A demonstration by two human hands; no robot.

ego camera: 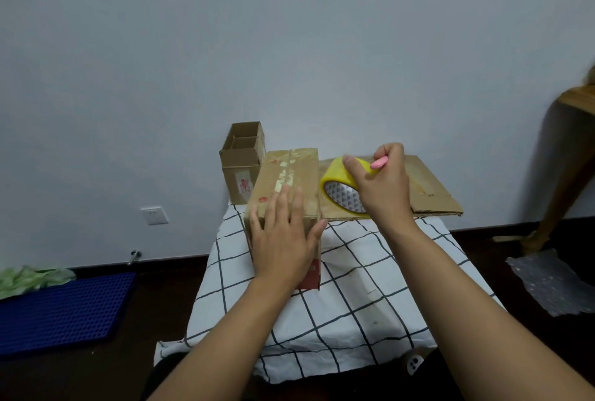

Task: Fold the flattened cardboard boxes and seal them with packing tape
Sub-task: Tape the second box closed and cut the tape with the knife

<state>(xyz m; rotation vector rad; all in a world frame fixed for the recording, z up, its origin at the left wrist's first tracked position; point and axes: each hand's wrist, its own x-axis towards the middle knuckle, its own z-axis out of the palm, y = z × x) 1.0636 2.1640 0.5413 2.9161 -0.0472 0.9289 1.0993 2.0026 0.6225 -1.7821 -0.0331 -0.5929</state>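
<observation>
Centrally, the fingers of the left hand (283,236) lie straight and spread, pressed flat on the top of the folded box (285,194); the palm appears to pin the flaps shut and keep the box from sliding while tape is brought in. Fingers of the right hand (381,182) curl around the yellow tape roll (343,190), and the same hand pinches a small pink tool (379,162), probably a cutter, though its blade cannot be made out. Holding both in one hand likely leaves the other free to steady the box. The roll hangs just beside the box's right edge, over the flattened cardboard (428,190), which lies along the far right edge of the checked cloth (354,288) and overhangs its corner, presumably waiting its turn. The folded box stands toward the far left of the cloth, its top seam showing patches of old pale tape. Behind it, at the far left corner, an open smaller box (243,159) stands upright against the wall (225,46). Sealing of the pressed box seems about to begin.
</observation>
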